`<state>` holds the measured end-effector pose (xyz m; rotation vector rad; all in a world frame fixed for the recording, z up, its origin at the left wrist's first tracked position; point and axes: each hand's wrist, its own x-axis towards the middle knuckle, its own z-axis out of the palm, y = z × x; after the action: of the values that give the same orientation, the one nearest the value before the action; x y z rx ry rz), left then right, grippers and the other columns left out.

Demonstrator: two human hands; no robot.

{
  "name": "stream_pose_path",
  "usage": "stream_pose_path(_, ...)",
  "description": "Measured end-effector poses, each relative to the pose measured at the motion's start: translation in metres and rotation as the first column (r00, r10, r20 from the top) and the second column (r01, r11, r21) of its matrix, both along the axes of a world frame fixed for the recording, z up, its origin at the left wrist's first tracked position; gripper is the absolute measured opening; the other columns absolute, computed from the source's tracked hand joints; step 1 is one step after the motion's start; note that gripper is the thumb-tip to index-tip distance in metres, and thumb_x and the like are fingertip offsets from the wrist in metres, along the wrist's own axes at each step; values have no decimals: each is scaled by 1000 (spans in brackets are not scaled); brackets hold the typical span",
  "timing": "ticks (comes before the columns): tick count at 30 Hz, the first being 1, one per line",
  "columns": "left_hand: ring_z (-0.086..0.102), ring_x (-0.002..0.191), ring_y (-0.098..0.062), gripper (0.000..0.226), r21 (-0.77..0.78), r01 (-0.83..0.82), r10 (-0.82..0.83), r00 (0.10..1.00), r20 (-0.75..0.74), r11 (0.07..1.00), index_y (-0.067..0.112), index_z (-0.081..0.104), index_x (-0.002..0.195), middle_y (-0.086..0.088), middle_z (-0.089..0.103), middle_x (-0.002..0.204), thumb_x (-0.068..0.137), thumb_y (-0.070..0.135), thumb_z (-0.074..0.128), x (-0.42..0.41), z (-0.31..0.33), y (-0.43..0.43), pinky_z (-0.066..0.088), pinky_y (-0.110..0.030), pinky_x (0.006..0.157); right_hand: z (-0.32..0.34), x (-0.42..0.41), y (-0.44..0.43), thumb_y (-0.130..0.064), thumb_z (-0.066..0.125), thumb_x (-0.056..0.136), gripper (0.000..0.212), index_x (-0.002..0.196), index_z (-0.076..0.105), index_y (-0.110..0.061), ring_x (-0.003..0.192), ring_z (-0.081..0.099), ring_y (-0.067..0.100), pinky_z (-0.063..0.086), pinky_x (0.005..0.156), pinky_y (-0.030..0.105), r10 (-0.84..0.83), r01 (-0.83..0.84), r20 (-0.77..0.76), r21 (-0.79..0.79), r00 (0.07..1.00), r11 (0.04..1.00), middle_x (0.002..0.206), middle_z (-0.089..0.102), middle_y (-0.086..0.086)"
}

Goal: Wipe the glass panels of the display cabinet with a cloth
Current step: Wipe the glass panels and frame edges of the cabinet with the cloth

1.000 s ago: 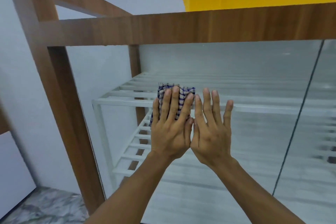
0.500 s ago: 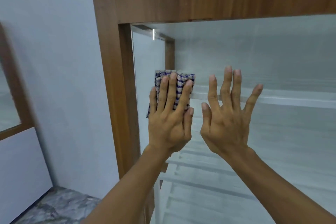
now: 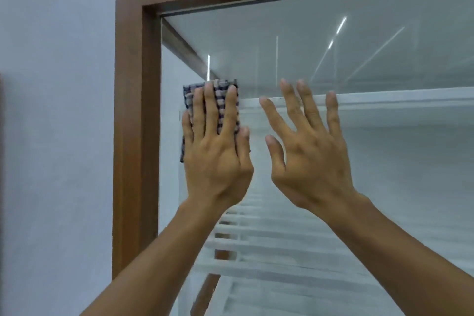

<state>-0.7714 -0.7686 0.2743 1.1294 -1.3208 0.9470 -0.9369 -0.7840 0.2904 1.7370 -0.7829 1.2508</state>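
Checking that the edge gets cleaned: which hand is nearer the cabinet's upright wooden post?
Left. The left hand presses the checked cloth flat on the glass just right of the wooden post. The right hand, fingers spread, is farther right, beyond the left hand.

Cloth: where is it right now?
In the head view, the cloth is pressed flat against the glass under the left hand, just right of the wooden frame post.
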Motion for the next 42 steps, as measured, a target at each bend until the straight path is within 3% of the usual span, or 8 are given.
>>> stream_pose_path(6, -16, 159, -18, 63, 14, -23, 15, 908, 418, 1000, 26, 3, 166, -3, -9, 174, 108, 43, 22, -79, -36, -7, -5, -46, 129, -23, -100, -6, -47, 21, 104, 61, 162, 17, -29, 159, -1, 22, 2, 127, 58, -140, 140, 45, 8, 989, 990, 172, 6, 5)
stream_pose_path(11, -26, 156, -16, 61, 58, 17, -30, 974, 224, 998, 30, -9, 164, -1, -21, 171, 110, 44, 15, -143, 15, -8, -19, -40, 126, -17, -145, 0, -49, 15, 99, 67, 163, 7, -32, 158, -10, 17, -10, 127, 46, -174, 155, 171, 118, 970, 981, 172, -6, 6)
stream_pose_path(16, -28, 154, -12, 65, 38, -13, -3, 917, 399, 999, 32, -10, 163, 2, -22, 171, 102, 49, 5, -163, -28, -10, -19, -37, 126, -29, -161, 1, -50, 12, 99, 67, 163, 7, -30, 158, -11, 16, -10, 127, 42, -135, 124, 119, 91, 984, 988, 172, -5, 5)
stream_pose_path(20, -27, 155, -17, 62, 70, 16, -29, 981, 193, 997, 28, -10, 164, -3, -22, 171, 109, 44, 13, -194, -5, -8, -19, -40, 126, -23, -175, 4, -45, 13, 104, 61, 163, 7, -30, 158, -8, 21, -5, 128, 49, -187, 180, 86, 85, 979, 980, 172, -3, 9)
stream_pose_path(25, -33, 153, -16, 62, 79, -26, -16, 873, 487, 997, 28, -14, 163, -1, -27, 169, 110, 43, 14, -240, -34, -10, -19, -41, 126, -27, -246, 4, -42, 13, 105, 61, 164, 6, -27, 158, -14, 24, -8, 126, 53, -362, 353, 170, 81, 917, 932, 171, -3, 11)
stream_pose_path(28, -26, 156, -17, 63, 47, 7, -25, 919, 392, 999, 29, -10, 164, -1, -21, 171, 109, 42, 19, -255, -14, -11, -18, -41, 126, -38, -279, 4, -34, 20, 107, 62, 164, 1, -21, 156, -18, 18, -13, 126, 46, -295, 280, 174, 106, 939, 954, 171, -13, 2)
stream_pose_path(33, -22, 157, -23, 63, 84, -7, -30, 902, 430, 996, 18, -8, 164, -6, -17, 172, 110, 39, 16, -329, -8, -14, -14, -47, 127, -62, -290, 3, -24, 21, 101, 64, 162, 11, -10, 158, 5, 14, -5, 127, 27, 45, -45, 330, -8, 943, 999, 171, 11, 6)
stream_pose_path(42, -25, 156, -16, 61, 99, 54, -98, 850, 518, 994, 23, -11, 164, 0, -19, 172, 110, 40, 12, -315, -50, -16, -16, -43, 127, -78, -290, -1, -22, 26, 108, 59, 162, 5, -10, 157, -8, 14, -9, 127, 33, -126, 108, 329, 73, 936, 992, 172, -2, 5)
